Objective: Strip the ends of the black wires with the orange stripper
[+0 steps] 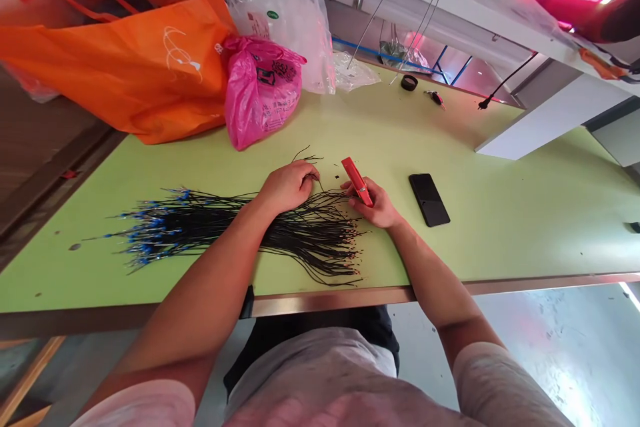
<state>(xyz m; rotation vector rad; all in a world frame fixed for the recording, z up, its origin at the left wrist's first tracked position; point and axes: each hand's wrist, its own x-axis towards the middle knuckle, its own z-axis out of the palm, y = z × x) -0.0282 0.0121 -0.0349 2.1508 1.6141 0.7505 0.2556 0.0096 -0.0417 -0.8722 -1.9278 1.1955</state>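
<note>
Black wires (310,235), and plenty of them, lay in a long bundle across the table (480,220), blue ends (153,230) fanned out at the left, coppery tips (354,255) bunched at the right! Over the far edge of that spread was the left hand (287,188), its fingers pinched narrow on what looked like a strand or two, too fine to count. And the right hand (379,207)? Fingers wrapped around a red tool (356,179), just beside the wire tips; whether the tool was closed on a strand, the view could not settle. A black phone (430,200) lay flat just right of that hand. Up behind, a bright pink bag (265,97) sat against a big orange bag (145,73), with a black ring (409,83) farther to the right.
</note>
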